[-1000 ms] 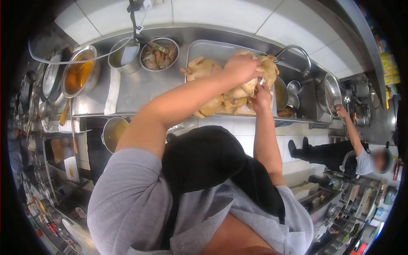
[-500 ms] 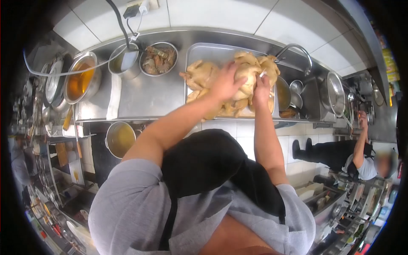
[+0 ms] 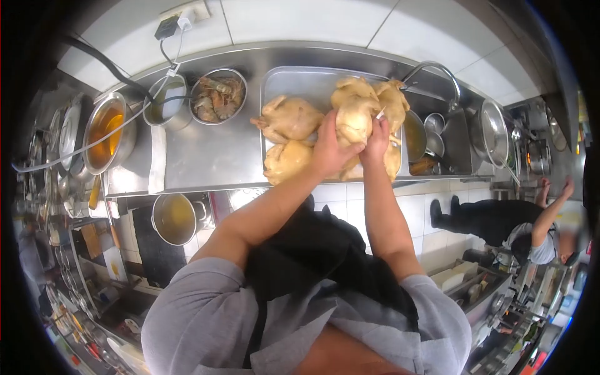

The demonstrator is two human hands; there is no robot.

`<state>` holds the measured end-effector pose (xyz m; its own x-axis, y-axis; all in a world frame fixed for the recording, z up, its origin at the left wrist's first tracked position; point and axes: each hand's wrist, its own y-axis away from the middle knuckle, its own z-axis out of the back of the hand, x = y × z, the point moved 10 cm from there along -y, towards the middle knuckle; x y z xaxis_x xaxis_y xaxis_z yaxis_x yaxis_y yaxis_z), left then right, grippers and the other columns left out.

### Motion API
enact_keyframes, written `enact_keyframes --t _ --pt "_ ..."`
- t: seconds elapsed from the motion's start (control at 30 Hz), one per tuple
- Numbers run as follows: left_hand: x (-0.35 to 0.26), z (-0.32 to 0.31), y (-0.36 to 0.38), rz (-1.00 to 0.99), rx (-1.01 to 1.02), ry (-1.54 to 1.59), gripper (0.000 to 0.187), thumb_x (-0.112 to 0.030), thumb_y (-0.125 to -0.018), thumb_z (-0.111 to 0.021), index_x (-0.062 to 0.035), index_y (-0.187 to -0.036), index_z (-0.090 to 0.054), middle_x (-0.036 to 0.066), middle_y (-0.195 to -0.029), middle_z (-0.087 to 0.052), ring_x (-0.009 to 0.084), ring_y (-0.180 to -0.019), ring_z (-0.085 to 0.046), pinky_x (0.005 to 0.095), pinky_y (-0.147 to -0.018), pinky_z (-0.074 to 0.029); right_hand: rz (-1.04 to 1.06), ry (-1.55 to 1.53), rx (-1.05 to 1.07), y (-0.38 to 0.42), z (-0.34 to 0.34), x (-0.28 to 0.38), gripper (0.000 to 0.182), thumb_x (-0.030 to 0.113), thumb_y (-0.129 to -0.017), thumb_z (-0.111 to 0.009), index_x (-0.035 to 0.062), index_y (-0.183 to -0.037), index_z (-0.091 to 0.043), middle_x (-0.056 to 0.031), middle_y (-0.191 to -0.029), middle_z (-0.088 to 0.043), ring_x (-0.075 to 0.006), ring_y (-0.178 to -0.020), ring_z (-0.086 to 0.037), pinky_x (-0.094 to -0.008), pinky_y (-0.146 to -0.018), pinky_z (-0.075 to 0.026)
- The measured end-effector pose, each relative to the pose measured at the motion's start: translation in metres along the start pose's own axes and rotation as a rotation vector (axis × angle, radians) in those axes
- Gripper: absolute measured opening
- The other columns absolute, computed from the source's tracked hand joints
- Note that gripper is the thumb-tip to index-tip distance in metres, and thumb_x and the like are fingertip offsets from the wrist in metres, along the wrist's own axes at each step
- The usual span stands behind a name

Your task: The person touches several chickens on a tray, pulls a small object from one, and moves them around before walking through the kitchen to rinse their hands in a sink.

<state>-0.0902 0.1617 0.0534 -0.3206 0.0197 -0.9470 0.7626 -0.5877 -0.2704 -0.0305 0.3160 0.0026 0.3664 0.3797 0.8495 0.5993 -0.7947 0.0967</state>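
Note:
A whole pale-yellow chicken is between my two hands above the metal tray. My left hand is closed round its near left side. My right hand grips its right side, with a small white item showing by the fingertips; what it is I cannot make out. Another whole chicken lies in the tray to the left. Nearer the front edge is a chicken, and one more chicken sits at the right. My hands partly hide the birds beneath.
A sink with a curved faucet adjoins the tray. Leftward stand a bowl of shrimp-like pieces, a pot and a bowl of orange liquid. Below is a large pot. Another person stands at the right.
My left hand has moved down from the chicken's top to its near side, and my right hand has lowered slightly. The held chicken has shifted slightly. The other person's arms have moved.

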Motion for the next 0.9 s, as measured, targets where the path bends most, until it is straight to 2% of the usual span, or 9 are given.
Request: enact_keyframes --t 0.1,0.17,0.27,0.4,0.5,0.57,0.67,0.73,0.9 --pt "-0.007 -0.006 -0.002 0.014 0.042 -0.139 0.100 -0.024 -0.071 -0.085 0.0033 -0.146 -0.024 0.025 -0.141 -0.038 0.0390 -0.132 -0.039 0.0444 -0.110 -0.034 0.016 -0.044 -0.017 -0.004 0.010 -0.005 0.013 0.009 -0.101 -0.043 0.0058 -0.107 -0.054 -0.0087 -0.107 -0.062 -0.0185 -0.099 -0.061 -0.0332 -0.087 -0.052" --pt "-0.017 -0.011 -0.003 -0.014 -0.001 -0.209 0.101 -0.021 -0.069 -0.085 0.0036 -0.145 -0.024 0.026 -0.141 -0.038 0.0408 -0.131 -0.039 0.0455 -0.110 -0.034 0.020 -0.075 -0.031 -0.004 0.008 -0.002 0.013 0.009 -0.100 -0.043 0.0062 -0.105 -0.055 -0.0086 -0.106 -0.062 -0.0185 -0.097 -0.062 -0.0328 -0.085 -0.053" --pt "-0.035 -0.018 -0.005 -0.092 -0.024 -0.222 0.102 -0.020 -0.069 -0.085 0.0041 -0.146 -0.023 0.027 -0.142 -0.037 0.0413 -0.133 -0.038 0.0456 -0.111 -0.033 0.012 -0.130 -0.042 -0.001 0.003 0.008 0.012 0.009 -0.099 -0.044 0.0064 -0.104 -0.055 -0.0093 -0.104 -0.062 -0.0188 -0.092 -0.063 -0.0329 -0.081 -0.055" --pt "-0.069 -0.022 -0.010 -0.100 -0.009 -0.285 0.101 -0.019 -0.070 -0.085 0.0046 -0.146 -0.023 0.028 -0.143 -0.037 0.0416 -0.133 -0.038 0.0453 -0.111 -0.034 -0.018 -0.178 -0.006 -0.004 -0.014 0.029 0.012 0.010 -0.098 -0.046 0.0054 -0.105 -0.055 -0.0116 -0.101 -0.063 -0.0205 -0.088 -0.065 -0.0352 -0.076 -0.057" --pt "-0.090 -0.019 -0.029 -0.107 -0.001 -0.267 0.100 -0.017 -0.071 -0.084 0.0052 -0.146 -0.022 0.029 -0.143 -0.037 0.0410 -0.133 -0.040 0.0447 -0.111 -0.035 0.041 -0.213 0.034 -0.015 -0.037 0.056 0.012 0.010 -0.097 -0.045 0.0051 -0.103 -0.054 -0.0121 -0.098 -0.063 -0.0212 -0.088 -0.065 -0.0369 -0.076 -0.058" --pt "-0.113 -0.011 -0.042 -0.222 -0.079 -0.265 0.098 -0.014 -0.071 -0.082 0.0065 -0.146 -0.022 0.028 -0.139 -0.043 0.0386 -0.129 -0.046 0.0430 -0.108 -0.039 0.065 -0.197 0.051 -0.028 -0.048 0.071 0.011 0.010 -0.097 -0.046 0.0045 -0.101 -0.055 -0.0111 -0.095 -0.062 -0.0202 -0.086 -0.064 -0.0354 -0.074 -0.056" --pt "-0.133 -0.006 -0.069 -0.245 -0.023 -0.128 0.094 -0.012 -0.074 -0.080 0.0082 -0.145 -0.021 0.024 -0.132 -0.052 0.0323 -0.120 -0.055 0.0374 -0.101 -0.046 0.172 -0.171 -0.002 -0.044 -0.064 0.100 0.010 0.011 -0.097 -0.049 0.0042 -0.097 -0.055 -0.0090 -0.090 -0.061 -0.0172 -0.080 -0.060 -0.0319 -0.071 -0.052" --pt "-0.141 0.001 -0.078 -0.247 -0.019 -0.133 0.093 -0.012 -0.075 -0.079 0.0082 -0.145 -0.021 0.024 -0.132 -0.052 0.0317 -0.120 -0.055 0.0372 -0.101 -0.045 0.247 -0.114 0.065 -0.047 -0.086 0.120 0.009 0.012 -0.097 -0.051 0.0042 -0.095 -0.055 -0.0061 -0.085 -0.059 -0.0140 -0.075 -0.055 -0.0292 -0.067 -0.047" --pt "-0.156 0.017 -0.086 -0.250 -0.015 -0.070 0.089 -0.012 -0.079 -0.077 0.0086 -0.145 -0.021 0.024 -0.131 -0.052 0.0309 -0.120 -0.055 0.0380 -0.101 -0.045 0.277 0.009 0.103 -0.051 -0.111 0.134 0.010 0.012 -0.097 -0.051 0.0043 -0.092 -0.054 -0.0037 -0.080 -0.057 -0.0125 -0.073 -0.051 -0.0292 -0.065 -0.044"
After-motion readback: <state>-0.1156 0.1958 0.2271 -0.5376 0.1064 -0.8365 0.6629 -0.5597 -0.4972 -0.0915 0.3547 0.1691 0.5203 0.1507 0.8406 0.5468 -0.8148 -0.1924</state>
